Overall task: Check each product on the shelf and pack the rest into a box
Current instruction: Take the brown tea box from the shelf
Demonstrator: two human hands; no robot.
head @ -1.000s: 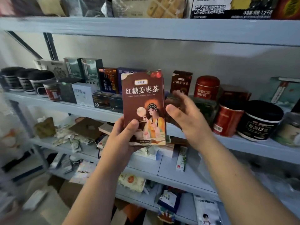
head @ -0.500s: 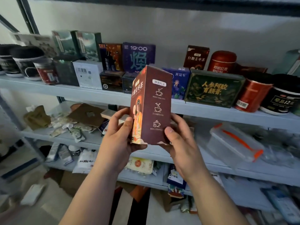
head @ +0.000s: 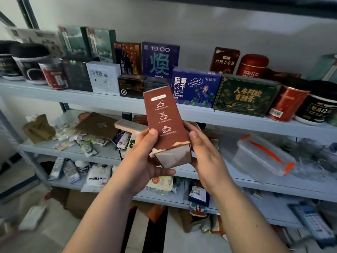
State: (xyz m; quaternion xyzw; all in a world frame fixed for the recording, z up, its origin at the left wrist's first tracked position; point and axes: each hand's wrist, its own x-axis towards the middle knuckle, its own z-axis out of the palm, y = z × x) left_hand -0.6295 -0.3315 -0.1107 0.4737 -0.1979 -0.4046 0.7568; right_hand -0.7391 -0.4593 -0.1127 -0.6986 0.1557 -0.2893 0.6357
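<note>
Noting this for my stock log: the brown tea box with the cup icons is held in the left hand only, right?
Not only the left. The head view shows both hands holding the brown tea box: the left hand grips its left side, the right hand its right side.

One tall brown box point(head: 164, 121), two hands point(head: 144, 161) point(head: 206, 157)
</note>
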